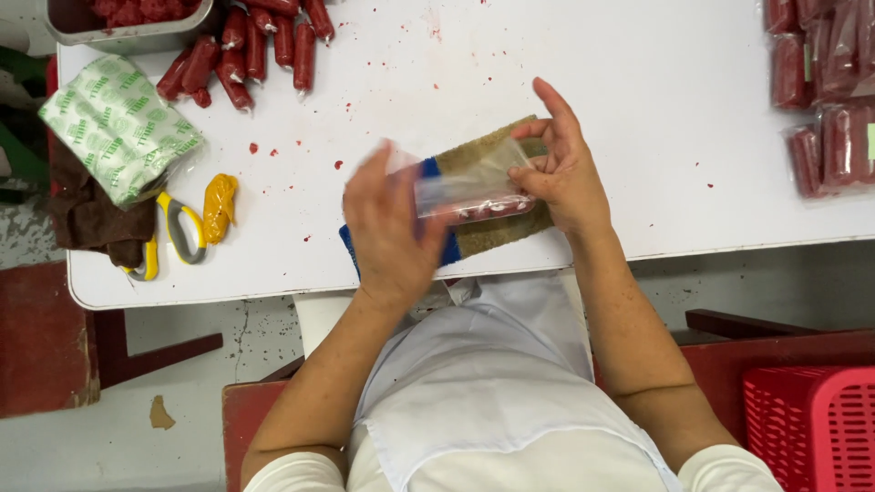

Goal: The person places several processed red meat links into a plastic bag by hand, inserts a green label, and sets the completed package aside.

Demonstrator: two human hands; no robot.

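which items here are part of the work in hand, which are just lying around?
In hand: left hand, right hand, clear plastic bag, red sausages, packed sausage bags.
Lying about: scissors, green-printed packet, brown cloth, red basket.

Both forearms bare, reaching fwd from torso, elbows bent & out to sides, converging at centre. Left hand [390, 228] blurred, back facing cam, fingers together & pointing up/away, thumb side turned inward, wrist roughly straight w/ forearm. Right hand [562, 169] sharper, angled inward, palm toward left hand, index extended upward, other fingers curled in, thumb tucked toward centre; wrist slightly bent. Hands near each other, not touching, fingertips at approx same level. Pinch-type hold on right, looser flat hold on left; exact finger contact on left can't tell due to blur. White short sleeves at shoulders.
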